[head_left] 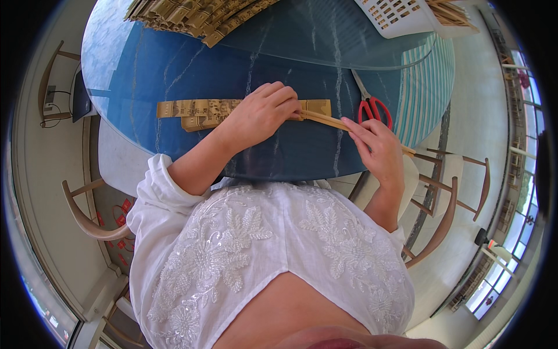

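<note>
My right hand (375, 145) is closed on a pair of pale wooden chopsticks (325, 120), which slant up to the left. Their far tips meet the fingers of my left hand (264, 110), curled at the end of a brown printed paper sleeve (200, 108). Whether the tips are inside the sleeve is hidden by those fingers. Beneath lies another brown paper sleeve (195, 124), partly covered, and a brown sleeve end (318, 107) shows to the right of my left hand. Red-handled scissors (372, 107) lie just beyond my right hand, blades pointing away.
A pile of brown paper sleeves (192, 16) sits at the table's far left. At the far right stands a white slotted basket (392, 16) with loose chopsticks (450, 13). The blue marbled table (232, 64) has a rounded near edge; wooden chairs (444, 227) stand around it.
</note>
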Available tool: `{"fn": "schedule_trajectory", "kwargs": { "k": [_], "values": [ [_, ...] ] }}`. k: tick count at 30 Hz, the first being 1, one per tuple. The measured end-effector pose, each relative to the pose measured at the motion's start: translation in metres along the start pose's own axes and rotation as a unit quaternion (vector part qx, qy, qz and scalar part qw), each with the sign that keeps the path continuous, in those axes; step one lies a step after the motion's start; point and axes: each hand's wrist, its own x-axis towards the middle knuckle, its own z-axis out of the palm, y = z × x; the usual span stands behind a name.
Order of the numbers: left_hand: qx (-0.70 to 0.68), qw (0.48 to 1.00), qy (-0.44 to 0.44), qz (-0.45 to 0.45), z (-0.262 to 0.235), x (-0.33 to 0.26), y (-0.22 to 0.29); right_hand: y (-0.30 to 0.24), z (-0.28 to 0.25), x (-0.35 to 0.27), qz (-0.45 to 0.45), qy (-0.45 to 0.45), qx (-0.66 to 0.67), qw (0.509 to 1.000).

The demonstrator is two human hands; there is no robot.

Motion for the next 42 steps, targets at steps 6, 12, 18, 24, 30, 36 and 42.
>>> {"fn": "schedule_trajectory", "kwargs": {
  "k": [6,12,18,24,30,36,42],
  "values": [
    [0.002,1.0,0.005,0.006,0.0,0.0,-0.001,-0.003,-0.001,0.007,-0.016,-0.009,-0.003,1.0],
    [-0.001,1.0,0.007,0.012,-0.001,0.0,-0.001,-0.002,-0.003,0.008,-0.029,-0.01,-0.01,0.999],
    [-0.011,1.0,-0.004,0.02,0.0,0.001,-0.001,-0.004,0.004,0.015,-0.053,-0.01,0.008,0.999],
    [0.002,0.997,0.054,-0.06,-0.01,0.0,-0.002,-0.004,0.005,0.016,-0.049,0.004,0.0,0.999],
    [-0.015,0.994,0.035,-0.1,-0.016,-0.005,-0.007,0.0,0.003,0.013,-0.05,0.011,-0.018,0.999],
    [-0.042,0.993,0.036,-0.109,-0.015,-0.004,-0.006,-0.003,0.002,0.015,-0.068,0.019,-0.013,0.997],
    [-0.056,0.992,0.049,-0.102,-0.012,-0.005,-0.002,-0.013,0.006,0.023,-0.086,0.019,-0.002,0.996]
  ]
}}
